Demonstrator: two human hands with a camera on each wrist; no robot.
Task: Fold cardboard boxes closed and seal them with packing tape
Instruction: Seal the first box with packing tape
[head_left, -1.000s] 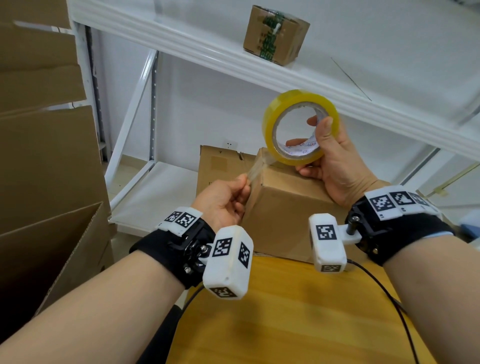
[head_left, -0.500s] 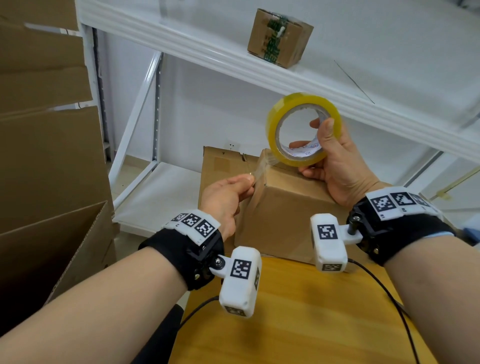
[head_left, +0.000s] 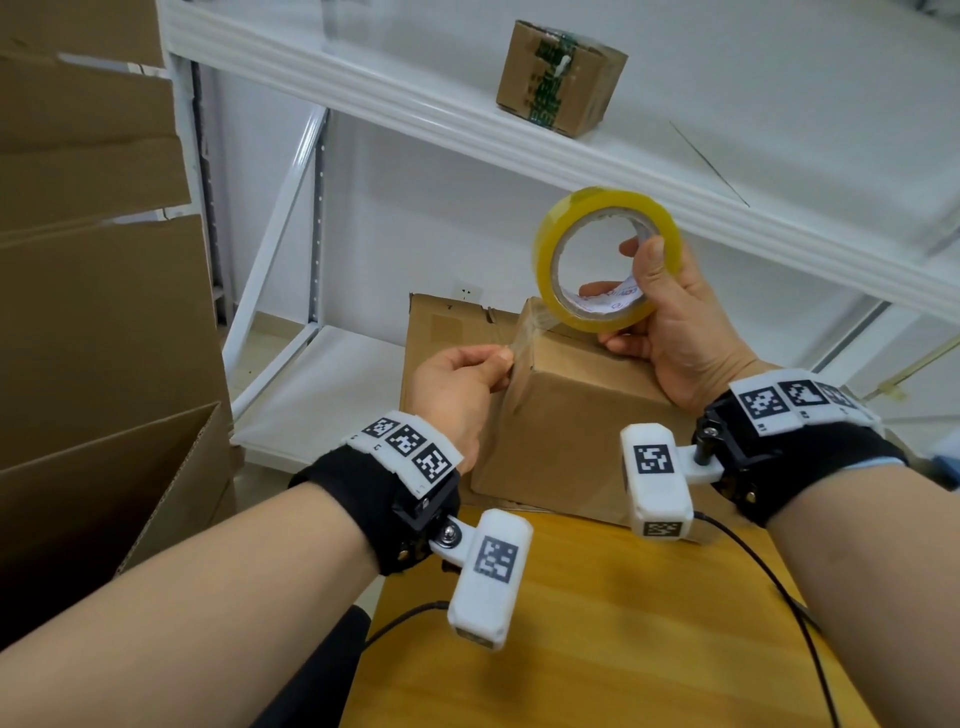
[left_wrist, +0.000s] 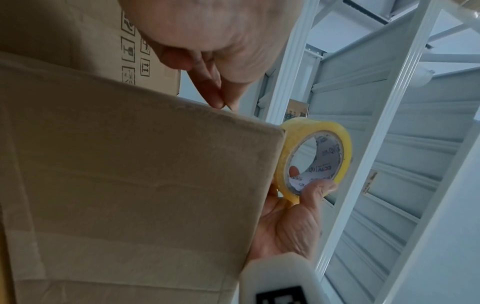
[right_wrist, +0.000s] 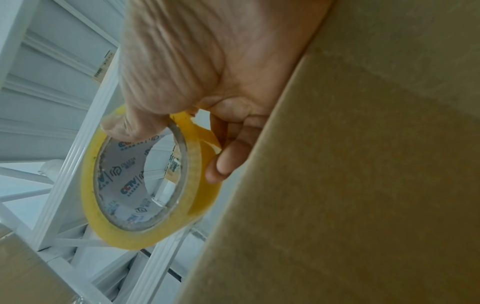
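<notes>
The right hand (head_left: 675, 332) gripped a yellow tape roll (head_left: 605, 260) above a closed cardboard box (head_left: 571, 415). The left hand (head_left: 457, 384) pinched the tape's loose end (head_left: 522, 340) between its fingers at the box's left edge.

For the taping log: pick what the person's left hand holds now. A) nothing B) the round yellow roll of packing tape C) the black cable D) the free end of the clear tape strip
D: the left hand pinches the clear tape strip pulled from the yellow roll, which the right hand grips over the brown cardboard box.

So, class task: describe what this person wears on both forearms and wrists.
Forearms bare. Each wrist carries a black wrist strap topped by a white band of black square-code markers, plus a white camera pod bearing the same codes. A thin black cable trails from each pod.
</notes>
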